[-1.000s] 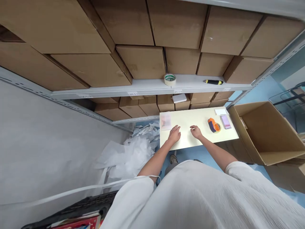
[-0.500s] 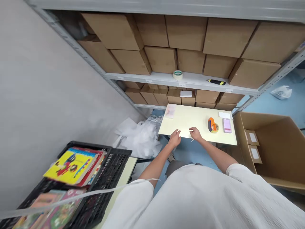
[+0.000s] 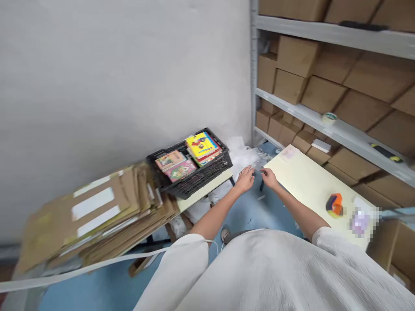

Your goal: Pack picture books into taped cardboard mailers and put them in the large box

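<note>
My left hand point(image 3: 245, 179) is held out over the blue floor, fingers apart and nothing in it. To its right, my right hand point(image 3: 268, 177) hovers beside the left corner of the cream table point(image 3: 301, 177); its thumb and fingertips are close together, and what they may hold is too small to make out. Beyond my left hand stands a black crate point(image 3: 191, 183) with picture books, a yellow one point(image 3: 201, 144) on top. The orange tape dispenser point(image 3: 334, 205) lies on the cream table.
Flattened cardboard point(image 3: 129, 207) is stacked at the left. White packing material point(image 3: 240, 155) lies between crate and shelf. Metal shelving point(image 3: 343, 131) with brown boxes stands at the right, holding a tape roll point(image 3: 329, 119) and a cutter point(image 3: 385, 152). An open carton point(image 3: 385, 244) is at lower right.
The view has swung left, so the crate now lies ahead and the cardboard stack shows. Both hands have left the cream table's front edge and are over the floor beside its left corner.
</note>
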A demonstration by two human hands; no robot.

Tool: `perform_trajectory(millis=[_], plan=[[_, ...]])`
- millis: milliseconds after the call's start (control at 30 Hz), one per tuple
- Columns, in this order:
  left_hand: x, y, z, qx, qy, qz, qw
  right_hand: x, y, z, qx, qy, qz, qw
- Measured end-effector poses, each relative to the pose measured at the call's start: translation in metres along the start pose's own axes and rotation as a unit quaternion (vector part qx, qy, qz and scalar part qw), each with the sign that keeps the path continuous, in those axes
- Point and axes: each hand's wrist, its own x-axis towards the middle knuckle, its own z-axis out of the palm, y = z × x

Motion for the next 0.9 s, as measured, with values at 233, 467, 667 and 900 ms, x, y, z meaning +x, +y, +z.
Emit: perform_trajectory(millis=[233,467,667,900], plan=[[-0.087,-0.095,-0.093,0.023,0.119,-0.074,0.99,0.015,-0.113,0.121,0.019,-0.106,-0.135,0.985],[-0.206,-0.191,-0.168,0.045,0.17,-0.157,0.972,-0.01,-0.225,0.26,0.043,-0.177,-0.225,0.957],[-0.312,-0.264,-0.214,0.061,0.233,-0.224,0.945,-0.049,-0.302,0.375,0.055,-0.254,-0.28,0.924],[-0.418,-0.321,-0.259,0.12,0.283,-0.347,0.886,-0.079,-0.365,0.467,-0.008,-0.29,-0.357,0.888]])
